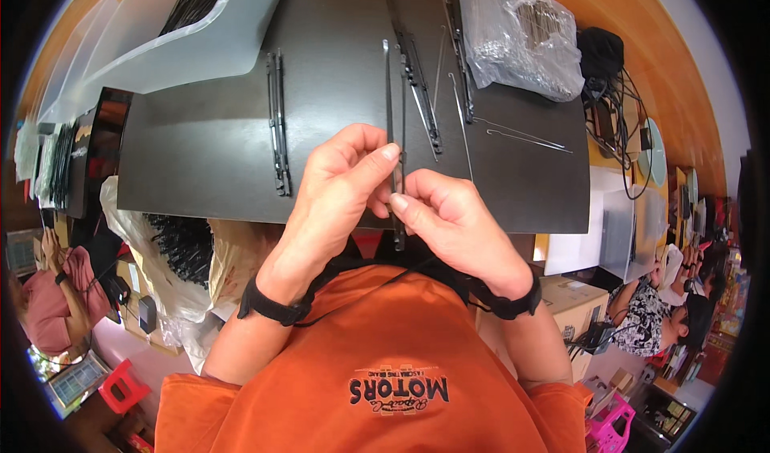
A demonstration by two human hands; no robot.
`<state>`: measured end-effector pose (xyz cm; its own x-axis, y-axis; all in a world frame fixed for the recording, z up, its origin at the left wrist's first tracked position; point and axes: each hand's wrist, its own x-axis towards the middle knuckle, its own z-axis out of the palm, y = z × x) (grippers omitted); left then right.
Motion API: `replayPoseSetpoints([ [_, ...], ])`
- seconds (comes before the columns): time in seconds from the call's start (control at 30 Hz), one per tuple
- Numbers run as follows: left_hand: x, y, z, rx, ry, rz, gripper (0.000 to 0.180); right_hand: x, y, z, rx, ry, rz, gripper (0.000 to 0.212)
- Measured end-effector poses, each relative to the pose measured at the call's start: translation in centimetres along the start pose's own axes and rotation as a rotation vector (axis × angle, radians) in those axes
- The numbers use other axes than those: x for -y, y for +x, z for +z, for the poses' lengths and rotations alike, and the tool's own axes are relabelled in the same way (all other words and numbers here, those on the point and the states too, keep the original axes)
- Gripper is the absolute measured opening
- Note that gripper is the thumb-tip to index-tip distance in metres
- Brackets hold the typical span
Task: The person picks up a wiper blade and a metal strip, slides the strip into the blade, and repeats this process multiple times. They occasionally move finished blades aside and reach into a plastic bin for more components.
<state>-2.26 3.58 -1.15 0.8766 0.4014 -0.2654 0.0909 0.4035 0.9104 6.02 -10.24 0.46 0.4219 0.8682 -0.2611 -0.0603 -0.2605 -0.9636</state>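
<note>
A long, thin black jointed metal rib [389,84] stands upright in the picture, over the near edge of the dark table. My left hand [343,184] pinches it between thumb and fingers. Just lower, my right hand [459,219] has its thumb and fingertips closed on the rib's near part, whose end shows below the fingers. Right beside the rib, a bundle of similar black ribs [421,92] lies on the table. Left of my hands lies a smaller bundle of black ribs [277,124]. Thin hooked wires [529,140] rest at the right.
A clear plastic bin [172,64] with dark rods stands at the back left of the table [192,156]. A plastic bag of metal wires [521,36] sits at the back right, beside tangled black cables [622,124]. An open bag of black parts [180,248] is below the left edge.
</note>
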Motion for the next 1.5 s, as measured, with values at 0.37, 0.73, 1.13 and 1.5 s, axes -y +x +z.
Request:
replayPoseSetpoints([
  [0.37, -0.7, 0.0, 0.3, -0.099, 0.094, 0.046, 0.014, -1.7, -2.2, -5.7, -0.408, -0.341, -0.081, 0.018],
  [0.73, 0.0, -0.5, -0.2, -0.079, 0.096, 0.011, 0.018, -0.4, -3.0, -6.0, -0.330, -1.081, -0.184, 0.027],
  [1.13, 0.5, -0.4, 0.0, -0.060, 0.134, 0.011, 0.016, -5.4, -8.1, -4.5, -0.328, -1.311, -0.286, 0.078],
  [1.5, -0.1, -1.1, 0.7, -0.044, 0.133, -0.007, 0.016, -7.7, -6.7, -6.7, -0.308, -1.314, -0.705, 0.035],
])
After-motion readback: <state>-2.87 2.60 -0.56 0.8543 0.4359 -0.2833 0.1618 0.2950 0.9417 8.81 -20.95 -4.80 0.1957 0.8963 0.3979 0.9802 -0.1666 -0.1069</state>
